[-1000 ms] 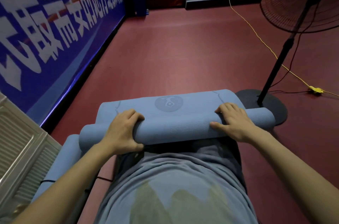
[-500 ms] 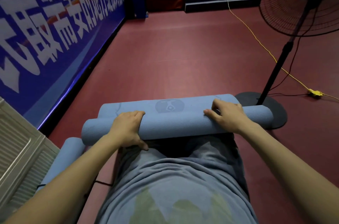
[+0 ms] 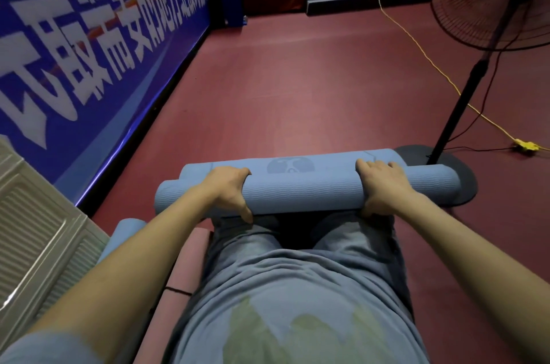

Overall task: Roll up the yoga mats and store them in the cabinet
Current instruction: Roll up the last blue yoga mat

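A light blue yoga mat (image 3: 303, 194) lies on the red floor in front of me, rolled into a thick tube across the view. A short flat strip of it with a round logo still shows beyond the roll. My left hand (image 3: 227, 188) grips the roll left of centre, fingers curled over the top and thumb underneath. My right hand (image 3: 382, 185) grips it right of centre the same way. A second blue rolled mat (image 3: 123, 234) lies at my left side, partly hidden by my left arm.
A standing fan's round base (image 3: 440, 167) and pole (image 3: 464, 95) sit just beyond the mat's right end. A yellow cable (image 3: 422, 57) runs across the floor to a plug. A blue banner wall (image 3: 89, 51) lines the left. A pale ribbed cabinet panel (image 3: 35, 232) is at lower left.
The roll has moved away from me and grown thicker; the flat strip beyond it is shorter. Both hands have shifted forward over the roll.
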`<control>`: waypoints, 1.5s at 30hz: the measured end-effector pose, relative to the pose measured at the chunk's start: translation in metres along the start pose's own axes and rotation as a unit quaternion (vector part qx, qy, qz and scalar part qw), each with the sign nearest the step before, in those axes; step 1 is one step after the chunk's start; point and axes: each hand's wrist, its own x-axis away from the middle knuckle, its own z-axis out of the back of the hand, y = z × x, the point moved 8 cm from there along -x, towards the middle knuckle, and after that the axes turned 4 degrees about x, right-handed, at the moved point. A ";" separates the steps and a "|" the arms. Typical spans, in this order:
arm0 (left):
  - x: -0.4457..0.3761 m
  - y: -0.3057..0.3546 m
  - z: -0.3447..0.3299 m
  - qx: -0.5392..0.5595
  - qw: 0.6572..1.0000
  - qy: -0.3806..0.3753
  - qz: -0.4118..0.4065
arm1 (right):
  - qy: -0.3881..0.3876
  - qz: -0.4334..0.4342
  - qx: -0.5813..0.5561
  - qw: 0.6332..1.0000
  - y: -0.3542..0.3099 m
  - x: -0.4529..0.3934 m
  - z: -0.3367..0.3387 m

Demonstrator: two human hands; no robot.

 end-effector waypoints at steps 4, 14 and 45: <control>0.001 0.009 0.006 -0.021 0.999 -0.024 -0.005 | -0.026 0.012 -0.044 0.999 0.014 0.010 0.004; 0.043 0.030 -0.015 0.056 0.989 -0.131 -0.029 | -0.161 0.047 -0.134 0.977 0.019 0.071 -0.013; 0.011 -0.028 0.016 0.308 0.945 0.112 -0.017 | -0.066 0.051 0.027 0.996 -0.006 0.026 0.010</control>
